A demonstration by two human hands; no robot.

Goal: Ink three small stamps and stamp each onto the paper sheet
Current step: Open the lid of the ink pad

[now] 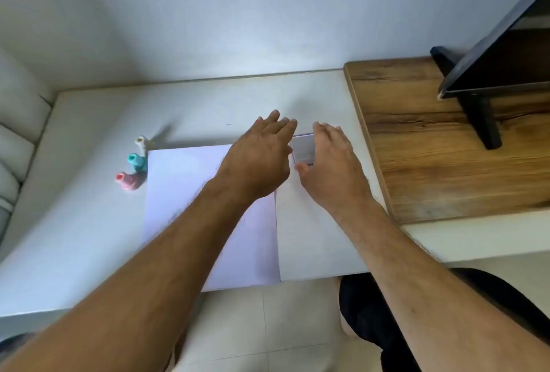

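Three small stamps stand in a row left of the paper sheet (184, 193): a white stamp (142, 143) farthest, a teal stamp (136, 162) in the middle, a pink stamp (128, 181) nearest. A small clear-lidded ink pad (303, 148) lies just past the sheet's far right corner. My left hand (259, 160) hovers at the pad's left side with fingers spread. On the pad's right side is my right hand (330, 166), fingers apart, thumb near the pad's front edge. Neither hand visibly holds anything.
A white table (74, 237) carries everything; its front edge runs close to me. A raised wooden board (446, 148) sits to the right with a dark monitor (506, 53) on a black stand. White walls stand behind and to the left.
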